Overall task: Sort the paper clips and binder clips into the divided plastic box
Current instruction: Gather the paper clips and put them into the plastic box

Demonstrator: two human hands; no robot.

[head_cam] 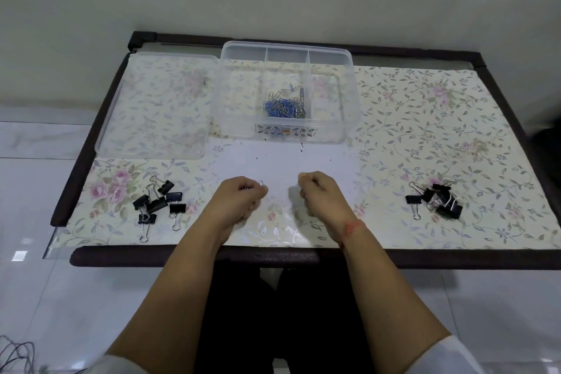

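Roughly halfway: left hand [239, 196] fingers curled shut on a few paper clips [261, 184]; right hand [318, 191] fisted, contents unclear. Clip heap [285, 105] in the box [346, 94] middle compartment. Both binder clip piles [159, 202] [435, 199] sit unsorted on the desk [425, 118].

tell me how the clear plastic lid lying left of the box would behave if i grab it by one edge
The clear plastic lid looks thin and wide, so probably light and somewhat flexible. Its smooth surface may slip in the fingers. Lying flat on the floral table cover, it should slide, not tip.
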